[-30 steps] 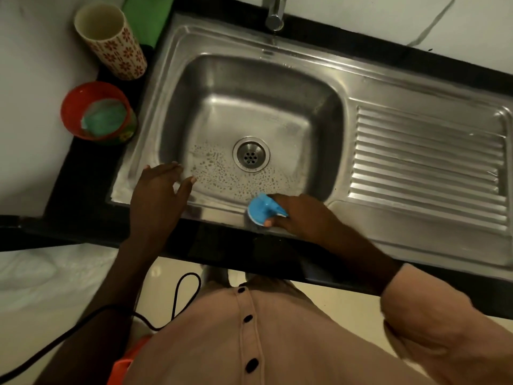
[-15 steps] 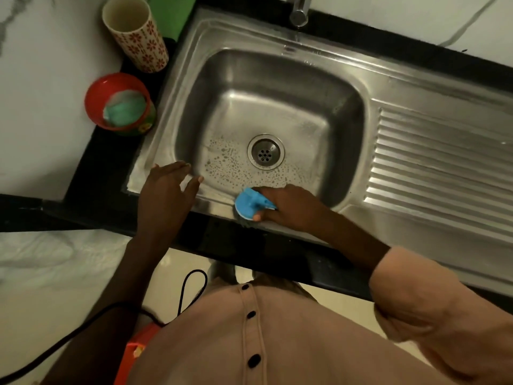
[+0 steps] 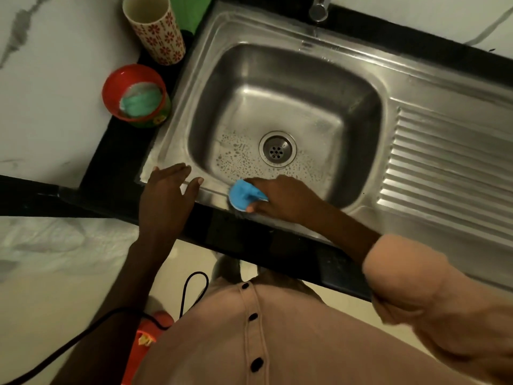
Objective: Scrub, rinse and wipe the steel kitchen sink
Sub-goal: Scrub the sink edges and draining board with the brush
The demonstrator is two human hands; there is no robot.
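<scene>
Dim kitchen, black countertop (image 3: 116,173) with steel sink (image 3: 319,70) set in, mid frame. Nearest, lower middle: left hand (image 3: 166,198) flat on the sink's near-left rim, fingers straight, holding nothing, just bracing. Right hand (image 3: 283,198) curled round a blue scrubber (image 3: 244,194), pressed on the near rim by the basin edge, forearm angled in from lower right. Probably best to keep pressure even, work short overlapping strokes along the rim, then down the walls. Soapy spots around drain (image 3: 277,149). Further up left: red bowl (image 3: 134,93), patterned cup (image 3: 155,31). Tap (image 3: 318,8) top centre.
</scene>
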